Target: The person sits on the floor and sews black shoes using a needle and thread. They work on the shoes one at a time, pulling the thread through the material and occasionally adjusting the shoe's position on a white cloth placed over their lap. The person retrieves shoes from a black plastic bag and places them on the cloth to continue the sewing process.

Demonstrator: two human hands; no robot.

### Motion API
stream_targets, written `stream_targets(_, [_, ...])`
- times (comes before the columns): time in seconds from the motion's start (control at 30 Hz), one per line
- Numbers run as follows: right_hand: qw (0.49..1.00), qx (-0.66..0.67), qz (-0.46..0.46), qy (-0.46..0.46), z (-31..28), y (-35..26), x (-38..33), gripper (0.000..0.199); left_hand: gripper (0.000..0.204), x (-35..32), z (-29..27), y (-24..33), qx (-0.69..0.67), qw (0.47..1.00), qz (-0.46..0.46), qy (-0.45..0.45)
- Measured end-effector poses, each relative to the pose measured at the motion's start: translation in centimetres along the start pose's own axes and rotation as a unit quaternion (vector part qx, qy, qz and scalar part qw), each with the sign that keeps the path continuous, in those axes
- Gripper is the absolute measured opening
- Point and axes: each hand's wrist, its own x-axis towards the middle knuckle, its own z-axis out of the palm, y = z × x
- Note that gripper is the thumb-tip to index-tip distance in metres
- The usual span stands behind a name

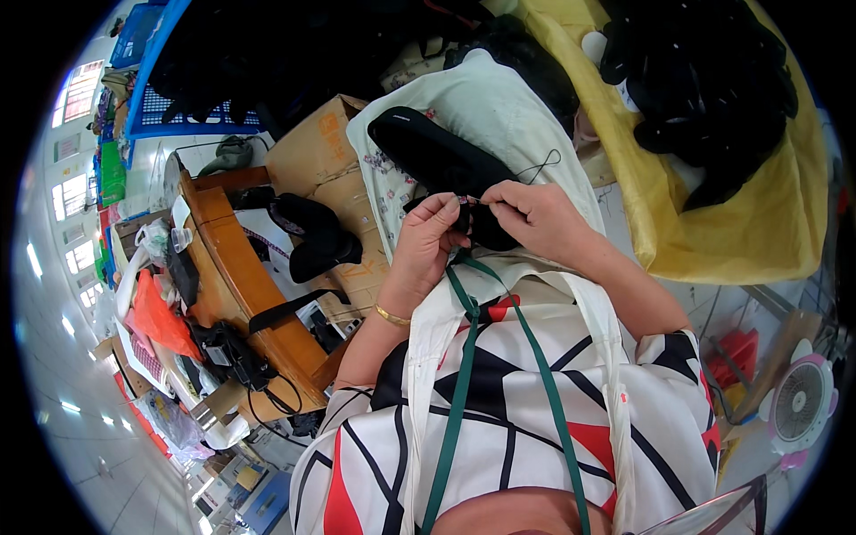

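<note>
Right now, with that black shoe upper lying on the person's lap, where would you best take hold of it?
Grip the black shoe upper at its free far end, coming from the person's left. It lies flat on the pale apron, and the left hand and right hand crowd its near end.
</note>
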Motion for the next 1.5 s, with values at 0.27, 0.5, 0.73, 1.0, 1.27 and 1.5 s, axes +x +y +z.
stream_targets(0.27, [1.000,-0.005,-0.003,-0.002,0.1,0.1,0.0,0.014,0.017,-0.1,0.1,0.1,-0.004,1.000,-0.004,0.003])
stream_targets(0.5, [1.000,0.006,0.009,-0.011,-0.1,-0.2,0.2,0.016,0.016,0.0,-0.1,0.0,0.001,1.000,0.006,0.001])
stream_targets(0.73, [0.999,0.002,0.010,-0.035,-0.5,-0.3,0.6,0.015,0.014,-0.3,0.1,-0.1,0.014,0.999,0.032,0.030])
stream_targets(1.0, [0.986,0.086,0.109,-0.092,-0.5,0.4,0.7,0.011,0.015,-0.1,0.1,0.1,0.107,0.993,0.022,0.033])
stream_targets(1.27, [0.972,0.115,0.175,-0.110,0.0,-0.1,1.3,0.011,0.014,-0.3,0.1,0.3,0.136,0.990,0.029,0.034])
stream_targets(1.5, [0.982,0.032,0.116,-0.147,-0.6,0.0,1.7,0.012,0.018,-0.2,0.0,-0.2,0.121,0.991,0.052,0.037])
